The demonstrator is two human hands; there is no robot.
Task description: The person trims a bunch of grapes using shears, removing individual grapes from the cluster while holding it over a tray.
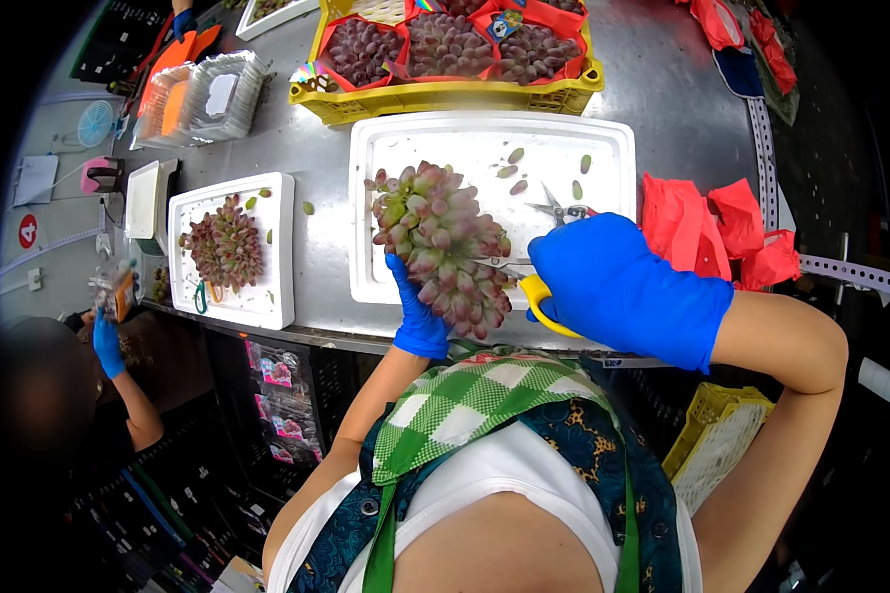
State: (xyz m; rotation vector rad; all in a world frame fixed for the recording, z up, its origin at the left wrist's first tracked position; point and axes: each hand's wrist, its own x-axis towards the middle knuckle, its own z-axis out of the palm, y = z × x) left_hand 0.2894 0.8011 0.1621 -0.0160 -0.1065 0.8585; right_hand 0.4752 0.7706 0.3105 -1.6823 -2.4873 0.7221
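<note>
A large bunch of pinkish-green grapes point(441, 233) is held over a white foam tray point(601, 132). My left hand point(417, 315), in a blue glove, grips the bunch from its near side; most of the fingers are hidden behind the grapes. My gloved right hand point(615, 285) holds scissors with yellow handles point(540, 300), and their blades reach to the right side of the bunch. Beyond that hand, a second pair of snips point(556, 207) lies in the tray with its blades apart. Several loose grapes point(517, 156) are scattered on the tray floor.
Behind the tray stands a yellow crate point(445, 96) of red-wrapped grape bunches. Red wrappers point(682, 222) lie at right. Another foam tray point(285, 252) at left holds a bunch and scissors. Clear plastic boxes point(226, 96) sit at back left. A co-worker's gloved hand point(107, 345) is at far left.
</note>
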